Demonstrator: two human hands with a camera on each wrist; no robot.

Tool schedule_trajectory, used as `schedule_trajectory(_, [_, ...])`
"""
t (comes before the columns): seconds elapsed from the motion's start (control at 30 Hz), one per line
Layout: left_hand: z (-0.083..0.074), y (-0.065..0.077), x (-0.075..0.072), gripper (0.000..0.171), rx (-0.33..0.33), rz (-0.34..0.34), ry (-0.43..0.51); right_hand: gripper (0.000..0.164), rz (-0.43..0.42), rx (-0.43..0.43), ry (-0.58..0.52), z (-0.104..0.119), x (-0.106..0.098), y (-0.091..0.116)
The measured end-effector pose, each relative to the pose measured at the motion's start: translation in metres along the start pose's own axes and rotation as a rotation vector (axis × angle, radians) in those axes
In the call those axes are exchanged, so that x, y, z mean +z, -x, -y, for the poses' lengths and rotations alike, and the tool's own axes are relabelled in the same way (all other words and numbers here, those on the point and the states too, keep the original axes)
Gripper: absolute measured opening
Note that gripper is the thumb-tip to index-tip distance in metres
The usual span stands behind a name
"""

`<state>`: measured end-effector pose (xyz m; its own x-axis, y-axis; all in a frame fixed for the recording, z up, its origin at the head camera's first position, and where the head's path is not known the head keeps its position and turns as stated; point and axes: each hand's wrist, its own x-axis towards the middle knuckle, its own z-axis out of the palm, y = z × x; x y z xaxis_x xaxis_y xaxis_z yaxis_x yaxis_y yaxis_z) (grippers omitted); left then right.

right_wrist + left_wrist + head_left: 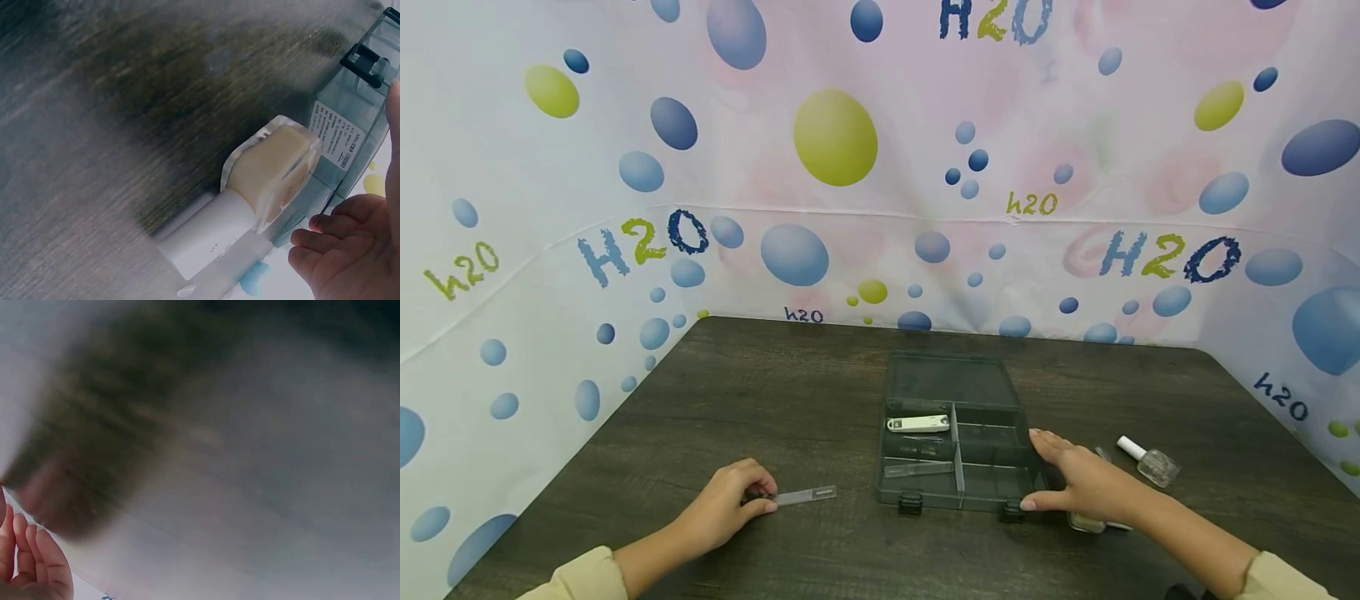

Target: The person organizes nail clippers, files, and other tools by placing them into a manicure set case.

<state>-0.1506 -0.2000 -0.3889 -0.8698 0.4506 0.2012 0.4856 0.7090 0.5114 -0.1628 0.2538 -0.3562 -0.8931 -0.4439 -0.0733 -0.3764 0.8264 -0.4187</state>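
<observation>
At the left of the table in the head view, my left hand [730, 500] pinches one end of a clear flat strip [808, 495] with a small label. The left wrist view is mostly blur, with the curled fingers at its lower left corner. My right hand [1078, 482] lies at the right side of a dark see-through compartment box [936, 500], fingers extended, thumb by the front latch [1011, 510]. The box's lid [951, 379] is laid back. Inside, the left compartments hold a nail clipper [917, 424], small thin tools [921, 446] and another clear strip [917, 469].
A beige nail polish bottle [269, 169] with a white cap lies beside the box, partly under my right hand in the head view. Another white-capped polish bottle [1157, 467] lies farther right. A patterned curtain [880, 250] hangs behind the dark wooden table [775, 375].
</observation>
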Motion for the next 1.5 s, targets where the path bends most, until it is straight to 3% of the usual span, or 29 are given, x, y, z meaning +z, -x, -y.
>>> schedule_trajectory(0.33, [-0.003, 0.0, 0.0, 0.007, -0.005, 0.01, 0.001, 0.104, -0.005, -0.017, 0.0, 0.0, 0.001, 0.0])
schedule_trajectory(0.87, [-0.006, -0.002, 0.001, 0.006, 0.056, 0.01, 0.024, 0.105, -0.004, -0.001, -0.006, 0.001, 0.0, 0.0])
schedule_trajectory(1.5, [-0.014, -0.007, 0.007, 0.005, 0.072, -0.076, -0.02, 0.105, -0.011, -0.014, -0.002, -0.001, 0.0, 0.0])
